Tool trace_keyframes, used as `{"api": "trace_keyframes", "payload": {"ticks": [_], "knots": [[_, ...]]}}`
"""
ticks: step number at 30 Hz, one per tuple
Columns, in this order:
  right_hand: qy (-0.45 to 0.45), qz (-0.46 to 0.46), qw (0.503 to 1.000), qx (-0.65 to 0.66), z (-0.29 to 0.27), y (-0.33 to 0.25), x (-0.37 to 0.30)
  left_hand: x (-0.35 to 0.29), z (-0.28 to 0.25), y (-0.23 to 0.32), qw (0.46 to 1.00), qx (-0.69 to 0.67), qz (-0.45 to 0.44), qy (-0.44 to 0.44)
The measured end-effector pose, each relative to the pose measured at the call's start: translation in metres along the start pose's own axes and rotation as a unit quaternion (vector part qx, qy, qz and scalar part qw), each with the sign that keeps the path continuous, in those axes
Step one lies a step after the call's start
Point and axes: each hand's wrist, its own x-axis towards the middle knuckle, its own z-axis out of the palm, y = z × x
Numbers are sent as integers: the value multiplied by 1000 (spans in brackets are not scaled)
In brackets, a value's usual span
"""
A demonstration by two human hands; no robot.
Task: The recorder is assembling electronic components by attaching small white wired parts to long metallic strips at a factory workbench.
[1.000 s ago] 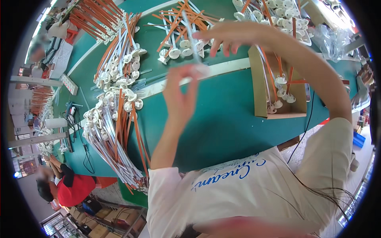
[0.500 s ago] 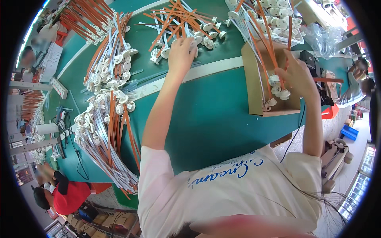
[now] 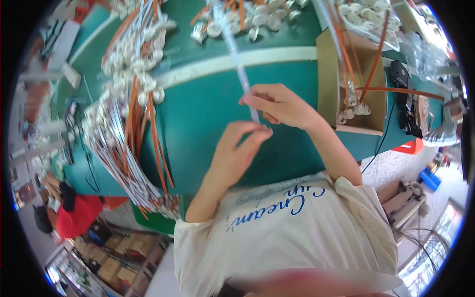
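A long pale, slightly see-through strip point(image 3: 233, 44) slants up and away from my hands over the green table. My right hand point(image 3: 284, 106) is closed, pinching the strip a little above its lower end. Just below, my left hand point(image 3: 236, 151) is closed with thumb and fingertips together at that lower end; a small bit of something pale shows at the fingertips. The strip's far end runs up past the upper edge. To the right stands an open cardboard box point(image 3: 326, 84) holding orange and pale strips with white round end pieces point(image 3: 358, 108).
Bundled strips with white round ends point(image 3: 126, 133) lie along the left of the table. Loose ones point(image 3: 267, 17) lie at the back. A white basket of round pieces point(image 3: 391, 37), a plastic bag point(image 3: 418, 52) and a black device point(image 3: 403, 94) are at right. A person in red point(image 3: 79, 215) sits lower left.
My left hand has drawn back from the pile at the back. My right hand has left the box. Both have come together at the pale strip. The view has shifted.
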Motion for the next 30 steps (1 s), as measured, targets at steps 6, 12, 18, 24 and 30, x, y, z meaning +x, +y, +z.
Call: {"api": "trace_keyframes", "payload": {"ticks": [6, 12, 18, 24, 30], "knots": [[131, -158, 970, -130, 16, 34, 12, -31, 21, -52, 988, 106, -76, 89], [119, -110, 967, -197, 19, 40, 8, -27, 38, -62, 972, 36, -187, 137], [49, -143, 952, -268, 3, 41, 10, -21, 49, -72, 988, 97, -123, 13], [33, -146, 940, -307, -9, 34, 0, -19, 63, -70, 985, 126, -79, 82], [140, -116, 930, -318, 9, 30, -7, -19, 65, -70, 981, 149, -104, 67]]}}
